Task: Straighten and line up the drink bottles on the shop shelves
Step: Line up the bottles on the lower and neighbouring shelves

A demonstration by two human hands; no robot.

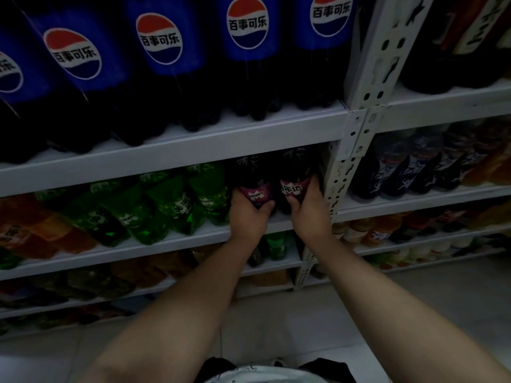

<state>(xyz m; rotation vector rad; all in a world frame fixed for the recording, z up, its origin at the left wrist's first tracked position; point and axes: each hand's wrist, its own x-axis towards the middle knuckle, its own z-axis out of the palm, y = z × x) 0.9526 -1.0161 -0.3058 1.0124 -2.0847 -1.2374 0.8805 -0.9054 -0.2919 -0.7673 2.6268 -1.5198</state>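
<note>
Head view: the left hand [249,217] is gripping the left purple bottle [255,189] low on its body, fingers [237,196] curling round it. The right hand [307,214] is gripping the right purple bottle [294,183] likewise, its fingers clamping the side. Both bottles are standing at the right end of the middle shelf [166,243], just beside the white post [338,175]. Green bottles [177,205] are standing to their left.
</note>
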